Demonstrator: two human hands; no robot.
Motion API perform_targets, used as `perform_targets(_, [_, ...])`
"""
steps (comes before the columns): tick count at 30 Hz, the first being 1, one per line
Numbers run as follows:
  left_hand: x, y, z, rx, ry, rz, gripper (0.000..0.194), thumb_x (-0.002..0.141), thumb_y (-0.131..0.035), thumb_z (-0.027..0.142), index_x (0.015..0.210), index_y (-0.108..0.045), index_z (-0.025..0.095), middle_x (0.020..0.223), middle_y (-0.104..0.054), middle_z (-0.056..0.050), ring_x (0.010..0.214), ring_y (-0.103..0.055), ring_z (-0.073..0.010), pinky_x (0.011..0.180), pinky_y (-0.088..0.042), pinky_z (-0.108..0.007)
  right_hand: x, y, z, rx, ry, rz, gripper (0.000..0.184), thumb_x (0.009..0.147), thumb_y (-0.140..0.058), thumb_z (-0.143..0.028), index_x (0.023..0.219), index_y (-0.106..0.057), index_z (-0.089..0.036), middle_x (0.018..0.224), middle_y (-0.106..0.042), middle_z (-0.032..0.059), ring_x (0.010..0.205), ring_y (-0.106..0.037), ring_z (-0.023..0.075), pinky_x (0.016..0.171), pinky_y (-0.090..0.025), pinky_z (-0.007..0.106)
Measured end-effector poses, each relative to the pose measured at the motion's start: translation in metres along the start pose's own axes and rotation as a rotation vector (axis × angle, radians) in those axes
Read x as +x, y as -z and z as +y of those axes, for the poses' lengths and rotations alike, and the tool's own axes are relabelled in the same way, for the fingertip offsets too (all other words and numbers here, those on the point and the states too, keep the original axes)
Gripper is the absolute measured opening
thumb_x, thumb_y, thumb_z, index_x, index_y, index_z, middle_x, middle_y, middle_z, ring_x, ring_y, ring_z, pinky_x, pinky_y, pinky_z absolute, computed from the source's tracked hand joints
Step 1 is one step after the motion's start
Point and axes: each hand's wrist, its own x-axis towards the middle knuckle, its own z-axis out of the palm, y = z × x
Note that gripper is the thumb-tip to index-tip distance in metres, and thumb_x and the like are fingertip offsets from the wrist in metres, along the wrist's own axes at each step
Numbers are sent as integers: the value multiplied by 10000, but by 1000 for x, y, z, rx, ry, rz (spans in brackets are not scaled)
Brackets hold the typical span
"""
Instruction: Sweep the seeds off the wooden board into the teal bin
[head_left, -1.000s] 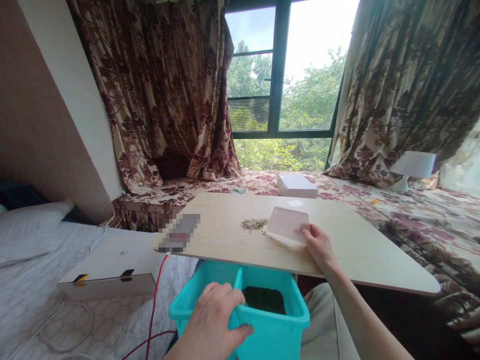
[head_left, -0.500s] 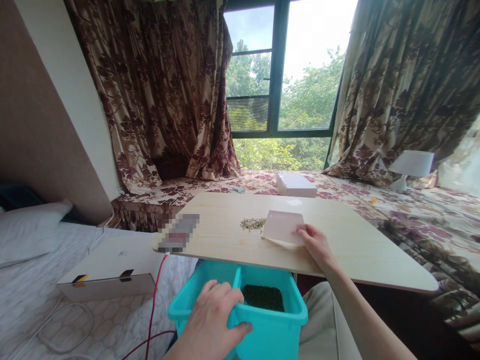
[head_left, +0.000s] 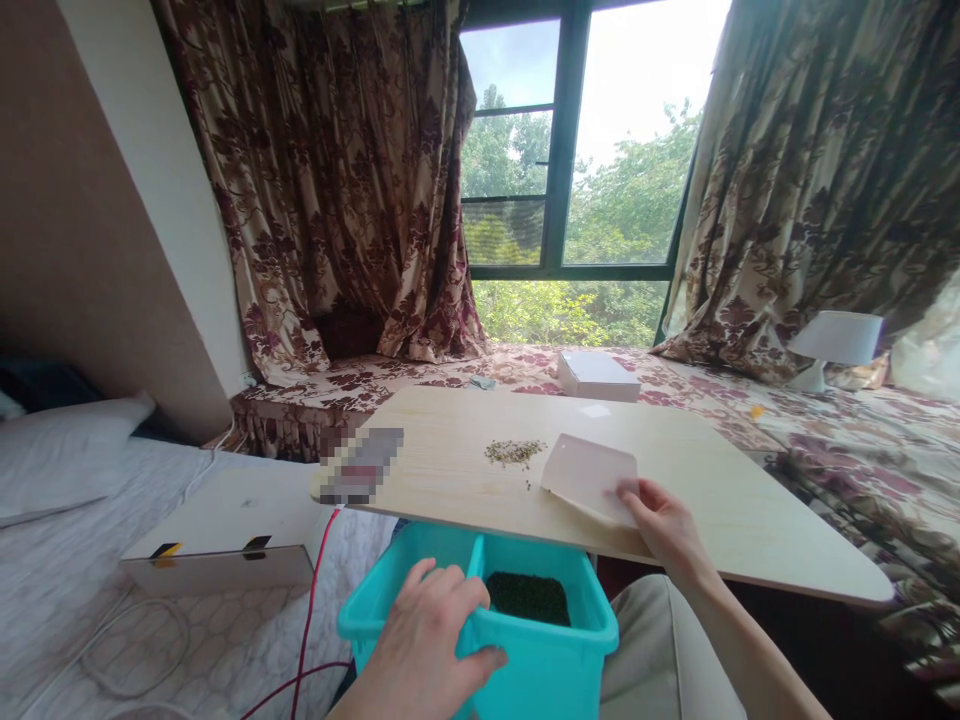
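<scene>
My left hand point(head_left: 441, 625) is closed over the near rim of a teal two-compartment bin point(head_left: 547, 650), thumb on the outside, at the divider. Dark green granules point(head_left: 529, 597) fill the bottom of the bin's right compartment; my hand partly hides the left one. My right hand point(head_left: 664, 520) pinches the right edge of a flat, pale plastic scraper point(head_left: 589, 475), which is tilted just over the wooden tabletop point(head_left: 450, 490). To the scraper's left lies a small spread pile of greenish-brown grains point(head_left: 514, 453), with a few strays nearer the front edge.
A blurred-out phone-like device point(head_left: 364, 465) lies at the tabletop's left end, a red cable point(head_left: 311, 590) running down from it. On the bed sits a white box point(head_left: 225, 530). A smaller white box point(head_left: 598, 375) and a lamp point(head_left: 836, 340) stand on the window ledge.
My right hand has drawn the scraper right and toward me, so a gap now separates it from the grain pile. My left hand stays on the bin.
</scene>
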Motion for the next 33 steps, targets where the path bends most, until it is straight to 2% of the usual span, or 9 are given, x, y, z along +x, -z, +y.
perform_targets(4, [3, -3, -6, 48, -5, -34, 230, 682, -715, 264, 867, -582, 235, 853, -592, 22, 882, -563, -196, 1006, -292, -451, -6, -4, -2, 72, -14, -65, 322, 636, -609, -440, 788, -712, -176, 754, -743, 65, 774, -670, 252, 659, -508, 301])
perform_targets(10, [6, -3, -9, 116, -38, -95, 264, 675, -717, 263, 903, -588, 228, 876, -611, 6, 899, -577, -210, 973, -343, -437, 7, -12, -1, 172, 19, -58, 322, 611, -653, -468, 760, -704, -187, 747, -747, 79, 754, -682, 272, 617, -525, 326])
perform_targets(14, [6, -4, -12, 118, -73, -77, 248, 686, -715, 281, 893, -588, 233, 861, -610, 13, 868, -582, -201, 956, -357, -422, 11, -18, 1, 167, 22, -68, 317, 633, -635, -472, 764, -698, -190, 689, -736, 70, 770, -684, 275, 637, -529, 331])
perform_targets(20, [4, -3, -22, 126, -89, -56, 256, 675, -722, 282, 885, -583, 232, 848, -607, 19, 845, -584, -201, 923, -380, -405, 11, -19, 2, 122, 14, -52, 274, 622, -619, -426, 744, -689, -191, 749, -740, 63, 777, -670, 260, 700, -511, 327])
perform_targets(29, [2, -3, -36, 110, -82, -44, 228, 701, -700, 304, 881, -574, 244, 847, -605, 30, 851, -597, -193, 970, -351, -407, 11, -21, 6, 126, 29, -128, 347, 636, -611, -515, 715, -687, -185, 724, -732, 59, 685, -651, 234, 606, -501, 303])
perform_targets(33, [2, -3, -37, 117, -91, -24, 209, 714, -688, 327, 871, -576, 247, 839, -606, 23, 836, -592, -193, 958, -362, -393, 7, -23, 6, 166, 26, -172, 377, 611, -637, -550, 716, -693, -193, 742, -735, 63, 706, -656, 242, 630, -513, 314])
